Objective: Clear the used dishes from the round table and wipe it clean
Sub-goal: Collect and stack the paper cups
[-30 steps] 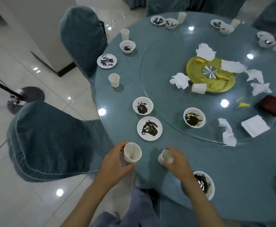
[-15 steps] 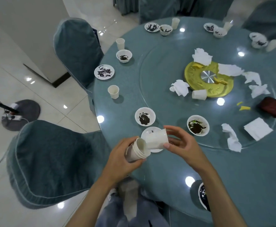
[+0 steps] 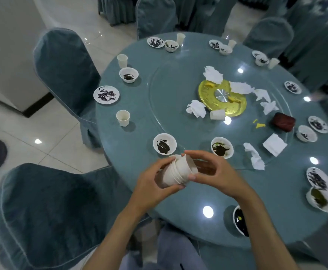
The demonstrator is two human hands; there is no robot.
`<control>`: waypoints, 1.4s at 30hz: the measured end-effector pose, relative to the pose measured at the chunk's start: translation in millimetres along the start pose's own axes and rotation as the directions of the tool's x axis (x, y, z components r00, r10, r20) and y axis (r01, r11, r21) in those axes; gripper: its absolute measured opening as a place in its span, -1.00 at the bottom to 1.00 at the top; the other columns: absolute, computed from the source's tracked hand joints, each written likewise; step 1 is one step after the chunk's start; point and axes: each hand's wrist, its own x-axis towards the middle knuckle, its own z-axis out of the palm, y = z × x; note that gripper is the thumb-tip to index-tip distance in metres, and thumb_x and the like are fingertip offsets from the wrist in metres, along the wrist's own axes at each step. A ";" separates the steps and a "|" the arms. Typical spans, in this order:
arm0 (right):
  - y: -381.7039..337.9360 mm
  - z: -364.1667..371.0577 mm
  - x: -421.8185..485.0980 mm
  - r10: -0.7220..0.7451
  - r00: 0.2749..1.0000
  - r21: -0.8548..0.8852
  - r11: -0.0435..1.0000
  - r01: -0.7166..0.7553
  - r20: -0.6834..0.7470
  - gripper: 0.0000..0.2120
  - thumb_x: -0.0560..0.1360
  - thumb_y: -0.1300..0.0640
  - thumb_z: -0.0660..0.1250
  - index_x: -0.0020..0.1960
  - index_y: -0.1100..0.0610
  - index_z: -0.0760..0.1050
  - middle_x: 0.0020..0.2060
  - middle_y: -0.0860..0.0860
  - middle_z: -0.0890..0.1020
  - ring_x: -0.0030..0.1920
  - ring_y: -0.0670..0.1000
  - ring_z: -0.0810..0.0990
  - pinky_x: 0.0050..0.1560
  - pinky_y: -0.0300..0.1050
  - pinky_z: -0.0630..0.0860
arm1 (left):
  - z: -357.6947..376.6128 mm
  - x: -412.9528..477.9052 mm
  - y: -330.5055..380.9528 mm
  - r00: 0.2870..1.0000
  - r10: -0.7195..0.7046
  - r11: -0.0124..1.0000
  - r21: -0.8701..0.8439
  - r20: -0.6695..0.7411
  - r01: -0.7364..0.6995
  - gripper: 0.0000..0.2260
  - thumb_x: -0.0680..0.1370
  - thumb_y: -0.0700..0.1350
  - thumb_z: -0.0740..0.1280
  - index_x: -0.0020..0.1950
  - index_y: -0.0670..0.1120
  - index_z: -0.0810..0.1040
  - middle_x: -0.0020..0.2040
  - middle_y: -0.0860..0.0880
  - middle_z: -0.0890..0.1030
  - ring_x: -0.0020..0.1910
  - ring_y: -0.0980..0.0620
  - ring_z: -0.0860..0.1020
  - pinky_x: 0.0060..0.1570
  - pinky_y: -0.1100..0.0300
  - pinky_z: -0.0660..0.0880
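A stack of white paper cups (image 3: 175,172) lies sideways between my hands, above the near edge of the round teal table (image 3: 139,152). My left hand (image 3: 153,182) grips the stack's base from below. My right hand (image 3: 211,170) holds the last cup at the stack's mouth end with thumb and fingers. A dirty white bowl (image 3: 164,144) sits just beyond the cups, and another dirty bowl (image 3: 222,147) lies on the glass turntable (image 3: 169,106). A lone paper cup (image 3: 123,117) stands to the left.
Soiled plates, bowls and cups ring the table's edge. Crumpled napkins (image 3: 196,109), a gold centre disc (image 3: 222,97), a tipped cup (image 3: 217,114) and a dark red box (image 3: 283,121) lie on the turntable. Covered chairs (image 3: 42,207) stand at the left and around the far side.
My right hand lifted a cup off the table and pushed it into the stack held by my left hand. Both hands rose, and the view shifted to show more of the table.
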 end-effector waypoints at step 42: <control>249.3 -298.8 247.3 -0.059 0.893 -0.653 0.704 -0.280 -0.447 -0.34 0.38 -0.06 0.61 0.40 0.05 0.47 0.27 0.07 0.58 0.24 0.17 0.56 0.16 0.12 0.56 | 87.6 164.0 -45.7 0.913 -0.392 0.895 0.184 -0.115 0.407 -0.33 0.39 0.00 0.64 0.38 0.38 0.43 0.32 0.35 0.53 0.29 0.32 0.48 0.13 0.55 0.41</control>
